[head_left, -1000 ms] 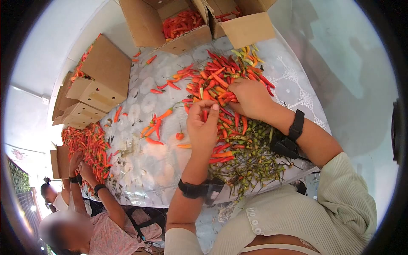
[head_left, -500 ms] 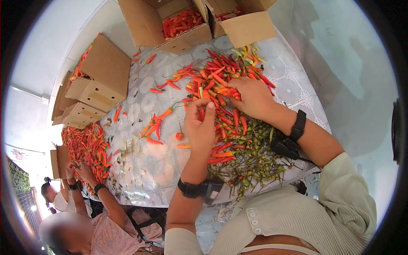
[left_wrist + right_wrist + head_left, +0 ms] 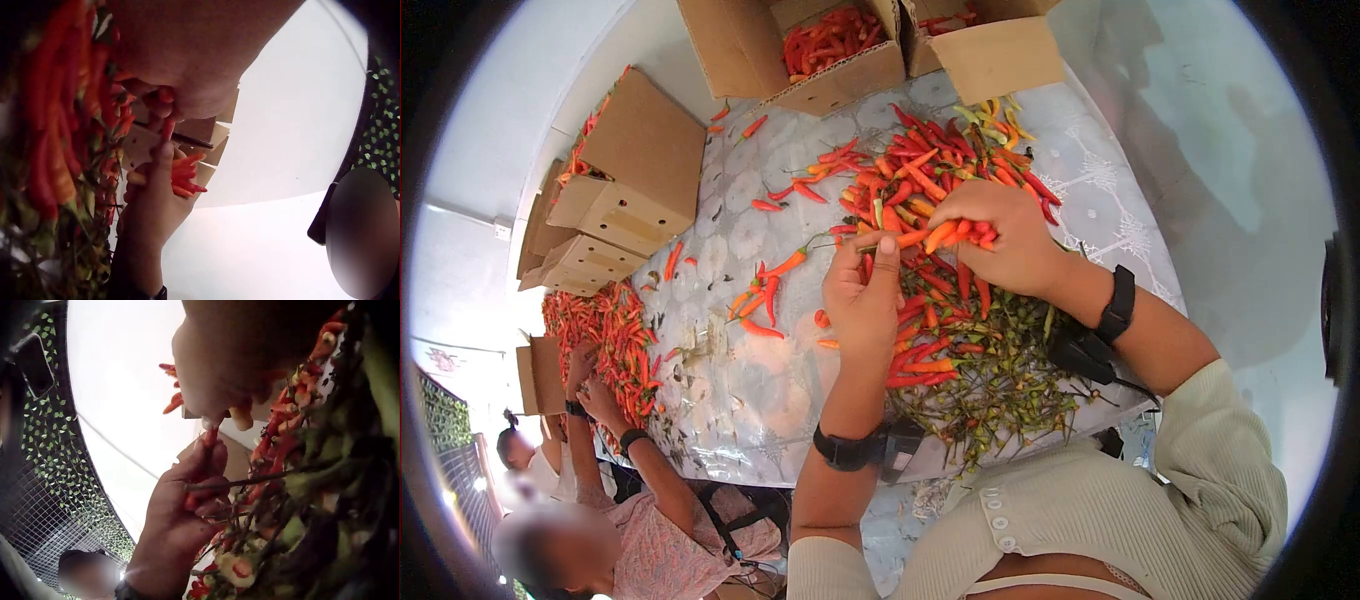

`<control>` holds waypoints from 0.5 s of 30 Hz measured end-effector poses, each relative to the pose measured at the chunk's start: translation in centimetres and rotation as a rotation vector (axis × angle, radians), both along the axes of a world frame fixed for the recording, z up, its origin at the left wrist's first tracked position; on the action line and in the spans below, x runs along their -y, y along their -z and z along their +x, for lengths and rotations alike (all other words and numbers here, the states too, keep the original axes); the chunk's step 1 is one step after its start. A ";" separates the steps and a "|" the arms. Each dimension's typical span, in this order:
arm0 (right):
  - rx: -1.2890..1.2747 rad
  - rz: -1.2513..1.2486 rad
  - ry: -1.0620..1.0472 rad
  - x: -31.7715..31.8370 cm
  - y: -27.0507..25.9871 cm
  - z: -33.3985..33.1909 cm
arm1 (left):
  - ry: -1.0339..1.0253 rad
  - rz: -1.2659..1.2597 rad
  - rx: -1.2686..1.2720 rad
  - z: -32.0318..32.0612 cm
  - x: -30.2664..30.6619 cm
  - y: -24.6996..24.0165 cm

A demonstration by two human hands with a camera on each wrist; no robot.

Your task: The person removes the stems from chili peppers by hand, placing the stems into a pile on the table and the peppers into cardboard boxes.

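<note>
An orange-red chili pepper point(image 3: 912, 238) is stretched between my two hands above the pile. My left hand point(image 3: 862, 285) pinches its stem end between thumb and finger. My right hand point(image 3: 1010, 240) grips its other end, along with several more chilies point(image 3: 962, 234) whose red and orange tips stick out of the fist. In the left wrist view that bunch point(image 3: 186, 175) shows beyond the right thumb. Under the hands spreads a heap of red and orange chilies point(image 3: 920, 160), and nearer my body lies a pile of green stems point(image 3: 1000, 400).
Cardboard boxes point(image 3: 840, 90) with red chilies stand at the table's far edge. More boxes point(image 3: 645, 165) stand at the left, by another chili heap point(image 3: 605, 335) where another person's hands point(image 3: 600, 400) work. Yellowish chilies point(image 3: 998, 122) lie at the back; loose ones point(image 3: 765, 300) are scattered left of my hands.
My right hand lifted its bunch of chilies up from the heap and turned toward my left hand. My left hand shifted slightly left, and both now hold one chili between them.
</note>
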State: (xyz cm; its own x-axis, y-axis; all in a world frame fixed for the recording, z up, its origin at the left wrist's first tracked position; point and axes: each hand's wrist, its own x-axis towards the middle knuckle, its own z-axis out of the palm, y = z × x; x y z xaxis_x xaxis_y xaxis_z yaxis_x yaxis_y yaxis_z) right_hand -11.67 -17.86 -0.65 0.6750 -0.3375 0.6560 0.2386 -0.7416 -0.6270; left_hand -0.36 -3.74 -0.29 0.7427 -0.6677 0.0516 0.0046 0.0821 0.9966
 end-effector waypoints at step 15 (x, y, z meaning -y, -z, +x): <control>-0.184 0.975 -0.190 -1.0 -0.3 0.0 | 0.092 0.150 0.224 -0.7 -0.1 0.0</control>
